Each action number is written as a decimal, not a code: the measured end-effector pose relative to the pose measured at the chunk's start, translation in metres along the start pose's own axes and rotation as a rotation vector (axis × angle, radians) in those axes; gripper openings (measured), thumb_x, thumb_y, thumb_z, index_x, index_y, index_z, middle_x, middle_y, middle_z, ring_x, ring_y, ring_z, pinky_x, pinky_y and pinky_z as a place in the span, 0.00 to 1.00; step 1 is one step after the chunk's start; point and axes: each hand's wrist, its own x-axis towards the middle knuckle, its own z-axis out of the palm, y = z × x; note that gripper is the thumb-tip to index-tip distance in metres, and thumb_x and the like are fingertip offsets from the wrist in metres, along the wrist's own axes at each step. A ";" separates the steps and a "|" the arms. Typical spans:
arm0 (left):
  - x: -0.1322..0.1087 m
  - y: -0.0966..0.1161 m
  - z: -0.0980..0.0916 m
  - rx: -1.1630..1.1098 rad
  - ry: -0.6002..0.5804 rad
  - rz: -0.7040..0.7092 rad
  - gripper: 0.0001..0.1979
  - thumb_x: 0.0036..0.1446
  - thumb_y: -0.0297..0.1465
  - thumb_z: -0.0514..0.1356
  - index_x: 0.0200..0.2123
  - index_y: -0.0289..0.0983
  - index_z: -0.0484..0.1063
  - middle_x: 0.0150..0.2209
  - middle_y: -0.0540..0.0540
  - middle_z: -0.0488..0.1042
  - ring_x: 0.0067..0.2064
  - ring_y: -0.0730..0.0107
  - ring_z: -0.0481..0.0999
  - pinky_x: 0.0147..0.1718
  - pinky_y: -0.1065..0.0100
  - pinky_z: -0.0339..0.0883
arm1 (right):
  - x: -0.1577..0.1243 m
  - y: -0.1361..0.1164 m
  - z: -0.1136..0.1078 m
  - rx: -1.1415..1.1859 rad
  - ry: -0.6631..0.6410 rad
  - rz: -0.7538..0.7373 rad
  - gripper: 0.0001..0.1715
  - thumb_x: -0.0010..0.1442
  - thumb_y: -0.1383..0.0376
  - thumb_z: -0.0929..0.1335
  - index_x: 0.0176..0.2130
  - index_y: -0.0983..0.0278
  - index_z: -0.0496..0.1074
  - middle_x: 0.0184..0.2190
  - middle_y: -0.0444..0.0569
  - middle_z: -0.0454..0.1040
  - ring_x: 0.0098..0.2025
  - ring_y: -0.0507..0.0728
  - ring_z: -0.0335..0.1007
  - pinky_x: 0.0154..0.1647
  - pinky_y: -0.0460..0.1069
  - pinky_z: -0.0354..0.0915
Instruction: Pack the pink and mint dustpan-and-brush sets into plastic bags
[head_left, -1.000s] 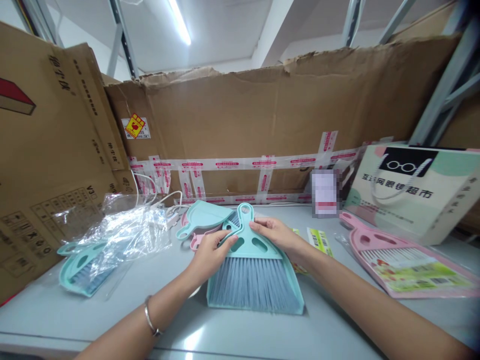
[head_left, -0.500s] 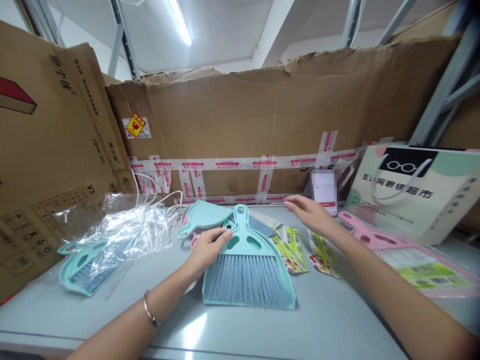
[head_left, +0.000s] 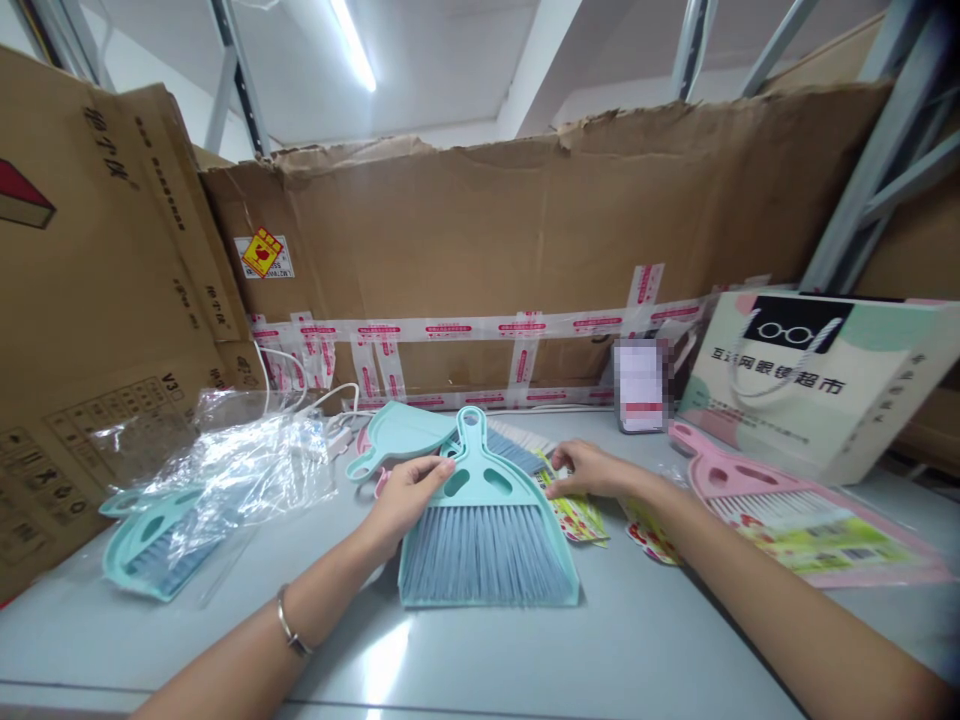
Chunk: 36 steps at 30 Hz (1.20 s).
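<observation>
A light teal dustpan [head_left: 569, 572] lies flat on the table in front of me, with a matching hand brush [head_left: 487, 555] nested in it, grey-blue bristles toward me. My left hand [head_left: 411, 495] grips the set's upper left edge, thumb on top near the handle's oval holes. Just right of the set, my right hand [head_left: 589, 470] is at a stack of yellow-green printed cards [head_left: 581, 515]. Its thumb and index finger are curled but apart, over the stack's upper part. Behind the set lie another teal dustpan [head_left: 409, 432] and more brushes, partly covered.
Clear plastic bags [head_left: 262, 455] cover another teal set [head_left: 154, 540] at the left. To the right are a pink dustpan set [head_left: 724, 475], more cards [head_left: 651, 535], a phone [head_left: 641, 388] and a paper bag [head_left: 795, 400]. A large cardboard sheet [head_left: 450, 240] closes off the back.
My right hand has moved left and toward me, from near the phone to the printed cards. My left hand keeps its grip on the teal set; the view has shifted slightly.
</observation>
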 end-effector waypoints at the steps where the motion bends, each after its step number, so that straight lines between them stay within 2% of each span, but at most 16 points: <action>1: 0.000 0.000 0.000 -0.003 0.001 -0.003 0.17 0.49 0.44 0.58 0.33 0.38 0.77 0.37 0.47 0.76 0.43 0.61 0.70 0.43 0.67 0.59 | 0.001 0.000 0.002 0.014 -0.021 0.012 0.24 0.27 0.52 0.74 0.23 0.64 0.69 0.24 0.43 0.68 0.31 0.55 0.63 0.30 0.47 0.58; 3: 0.000 0.001 0.000 -0.023 0.002 -0.015 0.16 0.49 0.43 0.59 0.33 0.38 0.77 0.37 0.47 0.77 0.43 0.60 0.71 0.43 0.66 0.59 | 0.001 0.003 0.000 0.050 -0.053 0.032 0.22 0.29 0.53 0.74 0.18 0.64 0.66 0.18 0.41 0.64 0.24 0.52 0.59 0.25 0.46 0.54; 5: -0.001 0.003 0.001 -0.062 0.013 -0.045 0.16 0.49 0.43 0.59 0.33 0.38 0.77 0.37 0.47 0.77 0.44 0.60 0.71 0.45 0.66 0.59 | 0.000 0.006 -0.009 0.087 -0.034 0.051 0.21 0.32 0.52 0.73 0.18 0.64 0.64 0.16 0.40 0.62 0.21 0.50 0.57 0.23 0.46 0.52; 8: -0.002 0.006 0.001 -0.190 0.055 -0.165 0.16 0.47 0.42 0.62 0.34 0.37 0.77 0.39 0.45 0.77 0.45 0.60 0.72 0.45 0.66 0.61 | -0.007 0.004 -0.033 0.156 0.149 0.069 0.23 0.38 0.47 0.70 0.21 0.63 0.64 0.16 0.40 0.62 0.21 0.50 0.56 0.23 0.46 0.51; 10: -0.002 0.008 0.000 -0.357 0.040 -0.277 0.17 0.47 0.41 0.63 0.34 0.35 0.77 0.38 0.42 0.77 0.43 0.59 0.74 0.43 0.65 0.64 | -0.016 -0.007 -0.047 0.368 0.312 0.018 0.24 0.40 0.45 0.69 0.23 0.62 0.62 0.16 0.38 0.60 0.19 0.48 0.54 0.21 0.46 0.50; 12: -0.001 0.011 -0.002 -0.562 0.007 -0.368 0.16 0.48 0.40 0.63 0.34 0.32 0.76 0.34 0.40 0.78 0.38 0.60 0.76 0.39 0.65 0.68 | -0.028 -0.025 -0.055 0.717 0.354 -0.091 0.25 0.39 0.46 0.71 0.24 0.61 0.61 0.15 0.37 0.60 0.16 0.47 0.51 0.19 0.45 0.49; 16: 0.002 0.016 -0.003 -0.869 0.077 -0.448 0.14 0.53 0.37 0.59 0.38 0.32 0.73 0.30 0.43 0.78 0.31 0.64 0.77 0.38 0.63 0.71 | -0.054 -0.066 -0.043 1.249 0.087 -0.264 0.22 0.39 0.54 0.75 0.21 0.63 0.61 0.15 0.38 0.63 0.16 0.45 0.54 0.17 0.43 0.51; 19: 0.004 0.015 -0.002 -0.945 0.126 -0.420 0.18 0.56 0.40 0.55 0.44 0.34 0.70 0.35 0.42 0.78 0.35 0.64 0.78 0.40 0.62 0.71 | -0.065 -0.088 -0.020 1.485 -0.101 -0.253 0.20 0.36 0.56 0.76 0.22 0.63 0.66 0.18 0.40 0.67 0.19 0.45 0.60 0.18 0.41 0.57; 22: 0.004 0.008 0.002 -0.923 0.131 -0.321 0.21 0.56 0.42 0.55 0.47 0.36 0.68 0.40 0.42 0.77 0.38 0.63 0.78 0.41 0.61 0.71 | -0.065 -0.098 0.005 1.484 -0.163 -0.163 0.18 0.36 0.57 0.77 0.22 0.65 0.69 0.19 0.40 0.69 0.19 0.45 0.62 0.20 0.41 0.61; 26: 0.003 -0.001 0.008 -0.913 0.114 -0.215 0.25 0.53 0.47 0.55 0.47 0.36 0.67 0.41 0.41 0.76 0.38 0.60 0.77 0.41 0.59 0.71 | -0.059 -0.104 0.031 1.391 -0.038 0.021 0.16 0.38 0.61 0.76 0.20 0.67 0.68 0.15 0.41 0.70 0.17 0.45 0.65 0.21 0.40 0.65; 29: 0.002 0.000 0.011 -0.889 0.156 -0.160 0.26 0.51 0.50 0.55 0.46 0.36 0.67 0.40 0.42 0.76 0.38 0.59 0.77 0.41 0.59 0.71 | -0.056 -0.106 0.042 1.389 0.060 0.119 0.16 0.35 0.63 0.77 0.19 0.67 0.68 0.16 0.43 0.72 0.19 0.47 0.68 0.23 0.40 0.68; 32: -0.001 0.005 0.011 -0.857 0.167 -0.115 0.25 0.51 0.49 0.57 0.45 0.38 0.66 0.40 0.43 0.76 0.39 0.60 0.77 0.40 0.59 0.71 | -0.053 -0.107 0.047 1.396 0.132 0.137 0.17 0.34 0.63 0.77 0.19 0.67 0.68 0.16 0.45 0.73 0.19 0.48 0.70 0.24 0.40 0.69; 36: -0.007 0.010 0.012 -0.799 0.099 -0.027 0.25 0.47 0.40 0.64 0.48 0.40 0.63 0.41 0.44 0.75 0.40 0.60 0.77 0.42 0.60 0.70 | -0.051 -0.105 0.051 1.349 0.206 0.100 0.19 0.34 0.61 0.77 0.21 0.66 0.67 0.17 0.46 0.74 0.19 0.49 0.71 0.24 0.41 0.70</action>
